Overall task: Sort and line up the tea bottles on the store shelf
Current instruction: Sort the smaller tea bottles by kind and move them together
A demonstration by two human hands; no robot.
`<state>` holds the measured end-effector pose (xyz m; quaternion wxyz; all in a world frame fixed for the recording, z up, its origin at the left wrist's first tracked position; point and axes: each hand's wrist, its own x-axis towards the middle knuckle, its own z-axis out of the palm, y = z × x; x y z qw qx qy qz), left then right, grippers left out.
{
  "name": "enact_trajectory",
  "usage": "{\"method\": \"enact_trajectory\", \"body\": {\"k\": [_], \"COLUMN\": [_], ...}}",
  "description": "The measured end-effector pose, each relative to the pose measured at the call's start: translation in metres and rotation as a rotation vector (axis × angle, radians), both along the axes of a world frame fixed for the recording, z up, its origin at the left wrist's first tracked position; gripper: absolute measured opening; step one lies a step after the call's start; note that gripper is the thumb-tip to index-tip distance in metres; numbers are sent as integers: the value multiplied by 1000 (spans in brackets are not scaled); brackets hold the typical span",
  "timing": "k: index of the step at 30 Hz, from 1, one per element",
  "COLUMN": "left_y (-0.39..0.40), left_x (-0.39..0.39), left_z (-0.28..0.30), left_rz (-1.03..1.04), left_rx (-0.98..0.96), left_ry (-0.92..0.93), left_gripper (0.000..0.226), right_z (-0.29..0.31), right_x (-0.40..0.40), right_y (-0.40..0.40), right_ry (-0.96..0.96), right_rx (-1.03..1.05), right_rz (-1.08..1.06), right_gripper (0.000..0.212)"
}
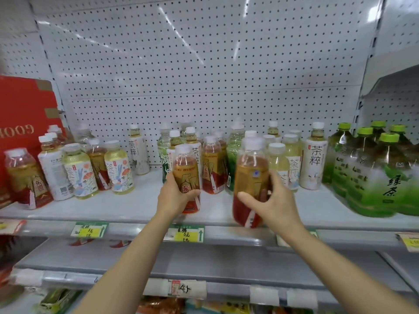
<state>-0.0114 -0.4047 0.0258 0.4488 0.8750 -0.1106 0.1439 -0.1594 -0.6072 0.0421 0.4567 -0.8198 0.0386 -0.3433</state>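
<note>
Small tea bottles with white caps stand mixed on the grey shelf (pixel 113 209): amber ones with red-and-gold labels, pale yellow floral ones (pixel 119 167), and white-labelled ones (pixel 314 159). My left hand (pixel 173 197) grips an upright amber bottle (pixel 186 168) near the shelf's front middle. My right hand (pixel 273 201) holds a second amber bottle (pixel 250 177), slightly tilted and blurred, just above the front edge. Another amber bottle (pixel 212 164) stands between and behind them.
Large green tea bottles with green caps (pixel 371 171) crowd the shelf's right end. A red carton (pixel 25 109) stands at the left. Pegboard backs the shelf. Price tags (pixel 187 233) line the front rail. Lower shelves hold other goods.
</note>
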Motion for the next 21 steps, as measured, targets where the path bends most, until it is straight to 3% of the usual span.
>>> {"method": "enact_trajectory", "body": {"k": [10, 15, 21], "left_y": [17, 19, 20], "left_x": [24, 35, 35], "left_z": [-8, -14, -17], "left_rz": [-119, -163, -168], "left_rx": [49, 46, 108], "left_ry": [-84, -124, -184], "left_gripper": [81, 87, 91], "right_z": [-15, -27, -34], "right_x": [112, 131, 138], "right_y": [64, 71, 72], "right_ry": [58, 89, 39], "right_rx": [79, 42, 1], "right_rz": [-112, -159, -209], "right_gripper": [68, 81, 72]}}
